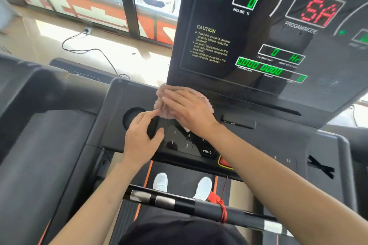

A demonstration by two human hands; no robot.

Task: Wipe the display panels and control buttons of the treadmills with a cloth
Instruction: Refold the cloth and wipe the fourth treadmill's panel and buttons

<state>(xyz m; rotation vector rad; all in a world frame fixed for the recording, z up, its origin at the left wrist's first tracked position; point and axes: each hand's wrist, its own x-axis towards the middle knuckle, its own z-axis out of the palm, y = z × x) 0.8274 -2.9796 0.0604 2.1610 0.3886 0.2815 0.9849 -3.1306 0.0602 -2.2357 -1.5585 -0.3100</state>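
Observation:
A pink fluffy cloth [161, 99] lies on the treadmill console just below the black display panel [239, 32], at its lower left corner. My right hand [187, 109] presses flat on the cloth with straight fingers. My left hand [143, 135] rests on the left edge of the control button panel [185, 143], its fingertips touching the cloth's lower edge and its thumb on the panel. The buttons show the digits 3 and 6, arrows and PROG. The display is lit with green and red digits.
A round cup holder [132, 117] sits left of my left hand. A red stop button [225, 162] is partly hidden under my right forearm. A handlebar [179, 203] with metal sensors and a red cord crosses below. Another treadmill [39, 145] stands at the left.

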